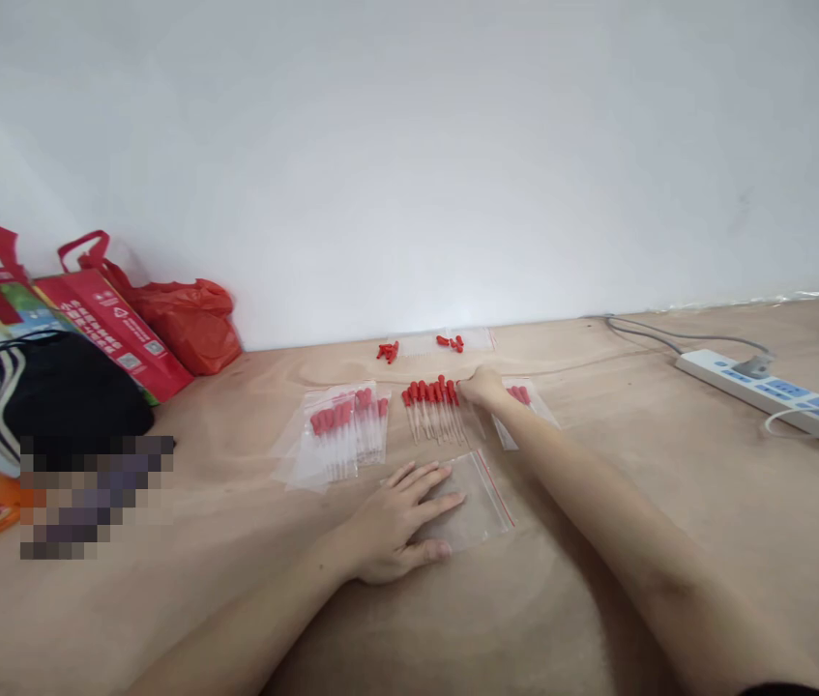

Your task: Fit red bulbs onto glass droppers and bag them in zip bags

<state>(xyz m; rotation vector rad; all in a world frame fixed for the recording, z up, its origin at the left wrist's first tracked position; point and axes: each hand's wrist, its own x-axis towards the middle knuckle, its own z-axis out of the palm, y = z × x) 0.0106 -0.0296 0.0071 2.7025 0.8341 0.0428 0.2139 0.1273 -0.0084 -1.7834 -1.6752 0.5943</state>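
Observation:
My left hand (409,522) lies flat with fingers spread on a clear zip-lock bag (478,503) with a red seal line. Beyond it, a row of glass droppers (430,396) with red rubber bulbs lies side by side on the wooden table. At the right end of that row my right hand (482,389) is closed, its fingertips pinching a dropper by the red bulb; the hand hides most of it. Bags filled with droppers (336,430) overlap on the left. Another filled bag (525,401) lies partly behind my right forearm.
Loose red bulbs (388,352) and more red bulbs (451,342) lie near the wall, beside a clear bag (478,339). A white power strip (778,387) with cables stands at right. Red shopping bags (115,324) and a black drawstring bag (82,387) crowd the left.

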